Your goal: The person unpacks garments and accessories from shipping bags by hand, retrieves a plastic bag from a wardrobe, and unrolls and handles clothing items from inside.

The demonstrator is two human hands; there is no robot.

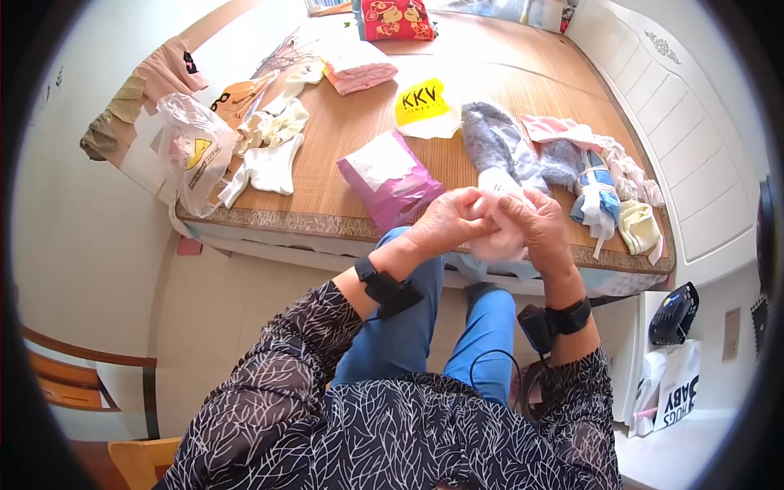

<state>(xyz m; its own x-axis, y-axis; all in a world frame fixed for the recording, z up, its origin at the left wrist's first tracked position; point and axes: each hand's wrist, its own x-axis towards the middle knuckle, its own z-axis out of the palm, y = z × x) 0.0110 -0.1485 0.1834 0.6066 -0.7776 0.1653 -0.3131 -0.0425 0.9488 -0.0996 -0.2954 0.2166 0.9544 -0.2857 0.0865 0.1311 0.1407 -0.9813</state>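
Observation:
Both hands meet over the near edge of the mat-covered bed, pinching a soft pale pink cloth item (pixel 500 243) between them. My left hand (pixel 447 222) grips its left side, and my right hand (pixel 539 227) its right side, fingers closed. A white part of the item shows just above the fingers. Beyond it lies a fluffy grey garment (pixel 494 135). To the left of my left hand is a purple and white plastic package (pixel 390 178). Past that sits a yellow KKV bag (pixel 425 106). Right of my right hand lies a blue and white tied bundle (pixel 596 196).
On the bed (pixel 327 175) are white socks (pixel 273 167), a clear plastic bag (pixel 196 151), folded pink cloth (pixel 358 69), a red bag (pixel 396 18) and a pale yellow cloth (pixel 639 226). A white headboard (pixel 653 98) rises at right; a wooden chair (pixel 73 380) stands lower left.

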